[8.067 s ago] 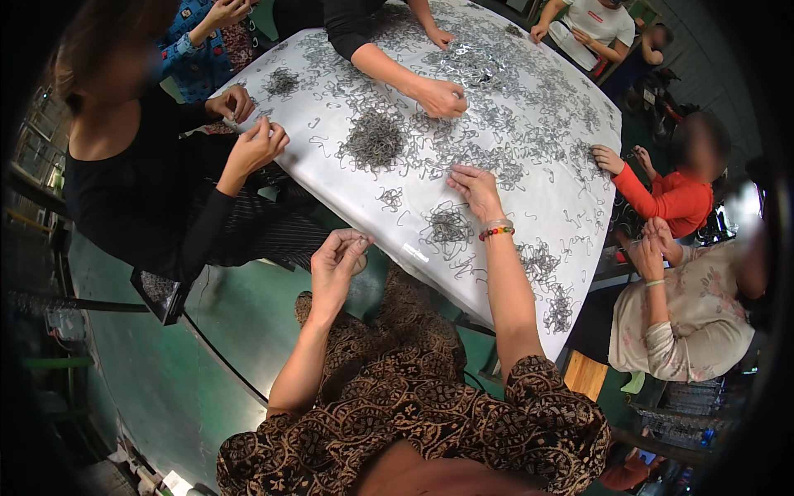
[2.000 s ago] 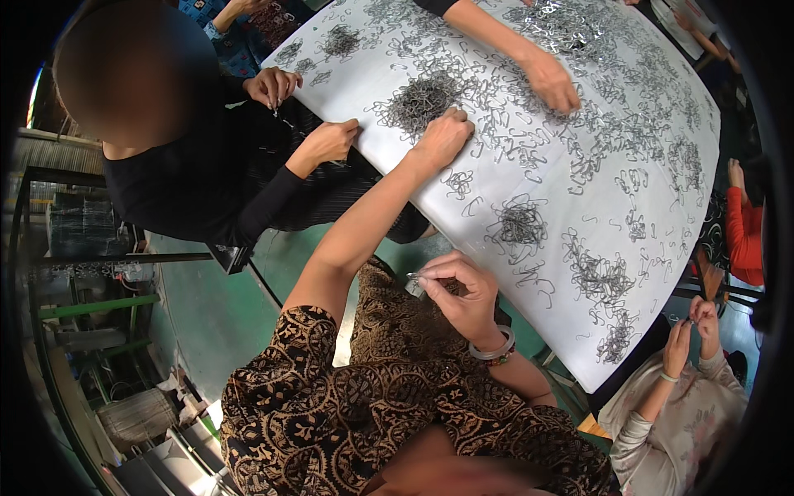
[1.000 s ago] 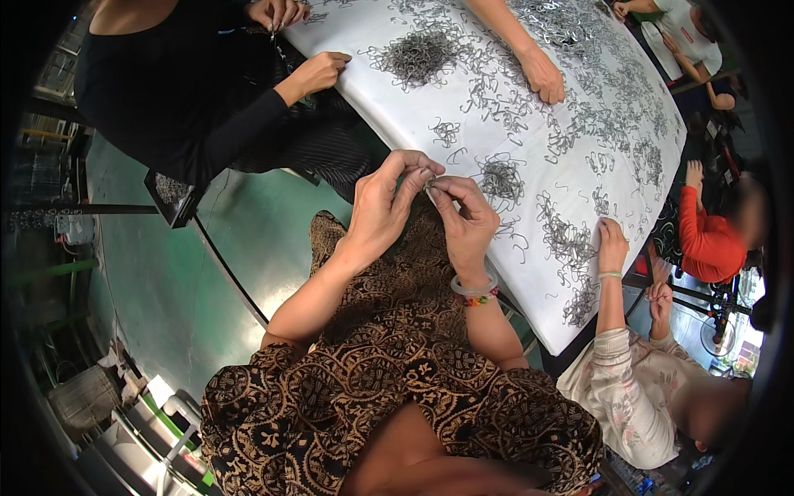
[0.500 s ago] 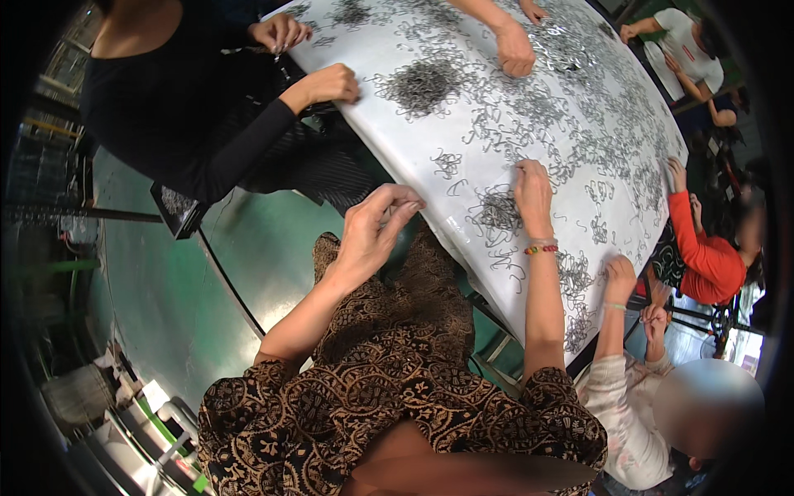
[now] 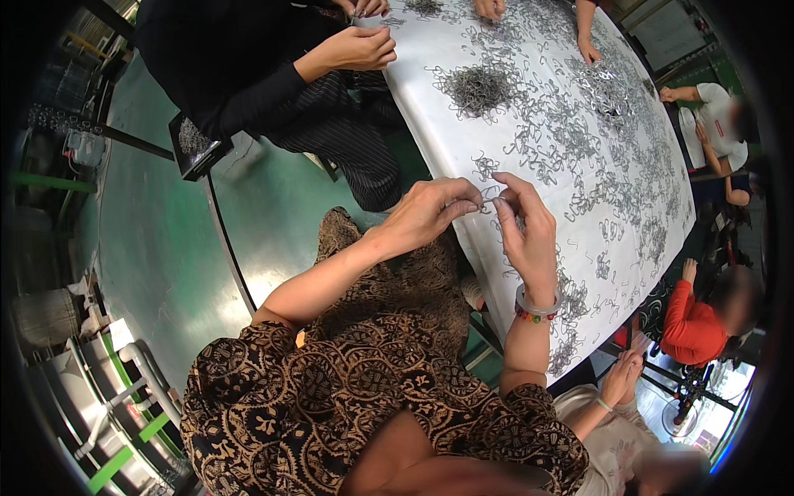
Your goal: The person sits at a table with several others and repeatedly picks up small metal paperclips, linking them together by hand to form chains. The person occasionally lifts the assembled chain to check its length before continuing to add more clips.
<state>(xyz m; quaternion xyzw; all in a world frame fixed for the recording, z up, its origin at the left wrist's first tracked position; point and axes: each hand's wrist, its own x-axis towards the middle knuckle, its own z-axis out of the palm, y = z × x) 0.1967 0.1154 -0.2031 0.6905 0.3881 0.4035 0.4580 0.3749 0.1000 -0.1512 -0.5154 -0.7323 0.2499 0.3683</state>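
My left hand (image 5: 430, 211) and my right hand (image 5: 523, 227) meet at the near edge of a white table (image 5: 430, 124). Their fingertips pinch a small bent metal wire clip (image 5: 490, 197) between them. My right wrist wears a pale bangle and a beaded bracelet (image 5: 536, 307). Several loose wire clips lie scattered over the table, and a dense heap of clips (image 5: 476, 85) sits farther in.
A person in black (image 5: 248, 74) sits on my left, hands at the table edge. Other people in red (image 5: 693, 324) and in a pale top (image 5: 616, 430) sit around it. A small black box of clips (image 5: 195, 142) stands on the green floor (image 5: 157, 240).
Half a second ago my right hand lay flat on the clips and my left hung at the edge. Now both hands have come together, pinching one clip.
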